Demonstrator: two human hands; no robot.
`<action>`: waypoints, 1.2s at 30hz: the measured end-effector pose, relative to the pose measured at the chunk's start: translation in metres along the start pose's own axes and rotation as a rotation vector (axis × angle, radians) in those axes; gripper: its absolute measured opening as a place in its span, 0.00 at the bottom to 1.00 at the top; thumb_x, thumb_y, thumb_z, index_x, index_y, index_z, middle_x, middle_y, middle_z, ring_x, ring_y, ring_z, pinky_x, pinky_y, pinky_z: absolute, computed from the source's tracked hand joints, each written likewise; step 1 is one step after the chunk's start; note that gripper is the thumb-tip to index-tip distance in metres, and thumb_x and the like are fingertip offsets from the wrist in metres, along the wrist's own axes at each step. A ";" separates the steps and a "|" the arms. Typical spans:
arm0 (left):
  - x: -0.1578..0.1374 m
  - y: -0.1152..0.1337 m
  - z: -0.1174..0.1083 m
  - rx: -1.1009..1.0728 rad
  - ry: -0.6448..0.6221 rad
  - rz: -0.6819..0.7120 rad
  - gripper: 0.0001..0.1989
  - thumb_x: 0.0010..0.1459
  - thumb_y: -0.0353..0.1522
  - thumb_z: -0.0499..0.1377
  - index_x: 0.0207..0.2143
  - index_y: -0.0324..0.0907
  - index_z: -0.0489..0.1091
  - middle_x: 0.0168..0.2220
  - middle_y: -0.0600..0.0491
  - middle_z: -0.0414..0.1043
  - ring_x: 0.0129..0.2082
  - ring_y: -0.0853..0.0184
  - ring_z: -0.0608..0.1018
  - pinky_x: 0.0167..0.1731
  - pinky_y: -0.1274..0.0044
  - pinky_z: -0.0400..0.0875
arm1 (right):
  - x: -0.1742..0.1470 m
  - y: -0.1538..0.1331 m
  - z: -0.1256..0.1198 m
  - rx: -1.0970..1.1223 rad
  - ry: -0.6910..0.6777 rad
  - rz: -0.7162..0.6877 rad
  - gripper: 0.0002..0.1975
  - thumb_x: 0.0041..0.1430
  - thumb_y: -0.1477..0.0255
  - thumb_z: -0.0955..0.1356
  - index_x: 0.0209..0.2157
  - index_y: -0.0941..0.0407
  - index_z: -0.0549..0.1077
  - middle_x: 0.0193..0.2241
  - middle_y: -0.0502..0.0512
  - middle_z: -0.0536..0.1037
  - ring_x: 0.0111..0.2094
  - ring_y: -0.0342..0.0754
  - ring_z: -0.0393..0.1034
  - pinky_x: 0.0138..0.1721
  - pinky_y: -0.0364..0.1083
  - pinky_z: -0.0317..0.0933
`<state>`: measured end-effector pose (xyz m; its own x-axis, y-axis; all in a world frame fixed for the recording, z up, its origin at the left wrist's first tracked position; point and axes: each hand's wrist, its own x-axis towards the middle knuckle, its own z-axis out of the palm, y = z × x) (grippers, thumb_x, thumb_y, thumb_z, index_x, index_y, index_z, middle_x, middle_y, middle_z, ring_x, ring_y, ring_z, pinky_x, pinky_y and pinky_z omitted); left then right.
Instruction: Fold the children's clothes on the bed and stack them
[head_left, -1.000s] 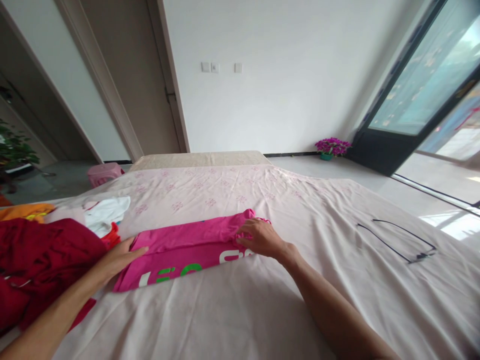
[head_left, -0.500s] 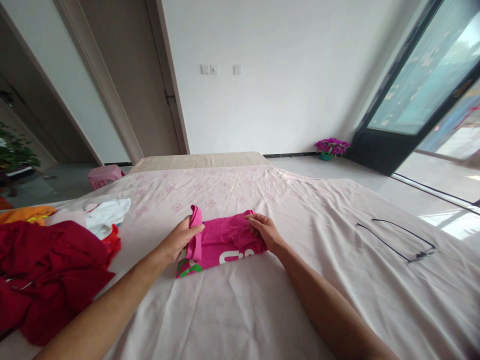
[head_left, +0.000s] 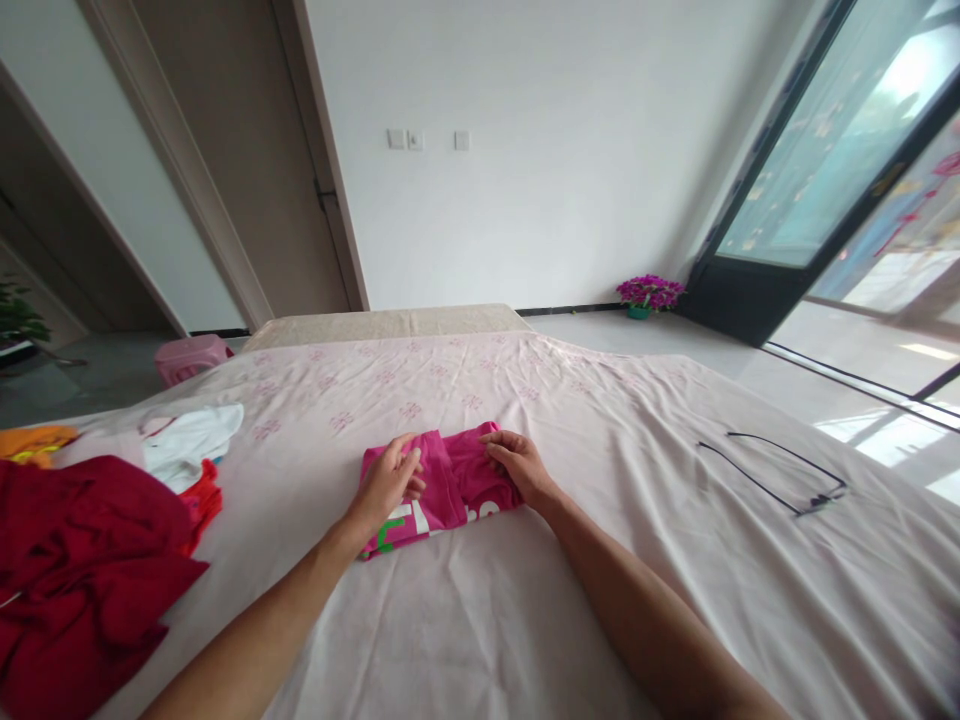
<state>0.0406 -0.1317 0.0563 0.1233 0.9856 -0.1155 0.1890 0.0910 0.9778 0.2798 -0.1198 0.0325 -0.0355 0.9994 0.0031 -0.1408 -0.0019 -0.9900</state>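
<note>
Both hands flat on folded pink shirt [head_left: 450, 490], left hand [head_left: 386, 485], right hand [head_left: 521, 467]

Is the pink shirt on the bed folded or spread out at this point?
Folded. The pink shirt lies as a compact bundle on the bed sheet, its printed lettering partly covered, with the left hand and right hand pressing on its two ends.

Bed [head_left: 525, 620], pink sheet: folded magenta shirt [head_left: 450, 485], red clothes [head_left: 82, 560], black cord [head_left: 772, 475].
</note>
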 end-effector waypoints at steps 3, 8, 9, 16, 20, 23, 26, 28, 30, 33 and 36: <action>-0.005 -0.005 -0.004 0.449 0.099 0.321 0.23 0.63 0.41 0.51 0.58 0.43 0.65 0.47 0.44 0.76 0.47 0.60 0.78 0.49 0.67 0.71 | 0.000 0.001 0.001 -0.014 0.016 0.001 0.13 0.48 0.66 0.72 0.35 0.57 0.77 0.21 0.46 0.71 0.20 0.38 0.58 0.22 0.40 0.52; -0.014 -0.036 0.009 0.951 0.089 0.571 0.28 0.61 0.41 0.55 0.62 0.44 0.63 0.64 0.42 0.61 0.66 0.49 0.58 0.64 0.55 0.46 | 0.001 0.003 0.001 -0.060 0.014 -0.022 0.13 0.48 0.65 0.71 0.35 0.58 0.78 0.21 0.46 0.72 0.21 0.39 0.60 0.23 0.40 0.53; -0.015 -0.042 0.012 1.001 0.089 0.568 0.29 0.61 0.41 0.55 0.63 0.44 0.62 0.65 0.41 0.60 0.66 0.49 0.58 0.64 0.54 0.45 | 0.001 0.004 0.000 -0.068 0.009 -0.030 0.13 0.49 0.65 0.71 0.35 0.58 0.78 0.21 0.47 0.72 0.21 0.39 0.60 0.23 0.40 0.53; -0.010 -0.056 -0.007 0.906 0.239 0.499 0.27 0.59 0.37 0.55 0.61 0.42 0.64 0.64 0.41 0.61 0.66 0.49 0.57 0.64 0.55 0.48 | -0.001 0.003 0.000 -0.058 0.023 -0.027 0.13 0.48 0.66 0.71 0.35 0.58 0.77 0.21 0.47 0.72 0.21 0.39 0.61 0.23 0.39 0.53; -0.014 -0.059 -0.039 0.540 0.415 0.271 0.33 0.56 0.37 0.58 0.63 0.40 0.58 0.63 0.38 0.59 0.66 0.50 0.59 0.63 0.59 0.54 | -0.001 0.003 0.001 -0.055 0.028 -0.037 0.13 0.48 0.66 0.71 0.35 0.58 0.77 0.21 0.47 0.72 0.21 0.39 0.60 0.22 0.40 0.53; -0.024 -0.052 -0.057 0.156 0.362 -0.018 0.40 0.53 0.40 0.62 0.65 0.42 0.51 0.64 0.37 0.57 0.63 0.52 0.65 0.57 0.64 0.65 | -0.001 0.004 0.002 -0.060 0.036 -0.044 0.13 0.48 0.66 0.71 0.35 0.58 0.77 0.21 0.47 0.72 0.20 0.39 0.60 0.22 0.40 0.53; -0.035 -0.036 -0.063 -0.161 0.160 -0.188 0.39 0.50 0.41 0.65 0.62 0.43 0.57 0.57 0.40 0.68 0.55 0.54 0.74 0.50 0.66 0.72 | -0.004 0.002 0.005 -0.133 0.061 -0.101 0.11 0.51 0.66 0.69 0.35 0.57 0.78 0.22 0.48 0.74 0.21 0.41 0.62 0.23 0.41 0.55; -0.040 -0.028 -0.060 -0.267 0.019 -0.211 0.33 0.48 0.42 0.67 0.56 0.40 0.65 0.49 0.42 0.76 0.49 0.54 0.78 0.48 0.66 0.73 | -0.008 -0.002 0.007 -0.313 0.061 -0.228 0.10 0.54 0.68 0.68 0.35 0.56 0.78 0.25 0.51 0.76 0.25 0.44 0.67 0.27 0.42 0.59; -0.042 -0.023 -0.055 -0.288 -0.040 -0.224 0.30 0.46 0.41 0.68 0.50 0.38 0.69 0.42 0.45 0.79 0.44 0.55 0.80 0.46 0.67 0.74 | -0.014 -0.007 0.010 -0.567 0.017 -0.371 0.10 0.55 0.70 0.66 0.36 0.54 0.79 0.31 0.52 0.79 0.31 0.47 0.71 0.33 0.45 0.62; -0.043 -0.021 -0.047 -0.281 0.012 -0.267 0.27 0.42 0.38 0.69 0.45 0.39 0.71 0.36 0.48 0.80 0.38 0.57 0.81 0.39 0.71 0.75 | -0.021 -0.014 0.014 -0.874 -0.154 -0.425 0.11 0.55 0.73 0.66 0.36 0.50 0.80 0.36 0.51 0.81 0.36 0.49 0.73 0.37 0.46 0.63; -0.043 -0.012 -0.046 -0.338 0.077 -0.253 0.25 0.42 0.36 0.67 0.45 0.40 0.70 0.33 0.51 0.80 0.34 0.60 0.81 0.35 0.73 0.75 | -0.022 -0.021 0.016 -0.936 -0.212 -0.381 0.11 0.57 0.72 0.66 0.36 0.49 0.81 0.36 0.50 0.81 0.35 0.49 0.74 0.36 0.45 0.63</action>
<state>-0.0117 -0.1681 0.0578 0.0383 0.9329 -0.3580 -0.1272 0.3599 0.9243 0.2682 -0.1422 0.0556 -0.3358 0.9011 0.2742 0.6442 0.4321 -0.6311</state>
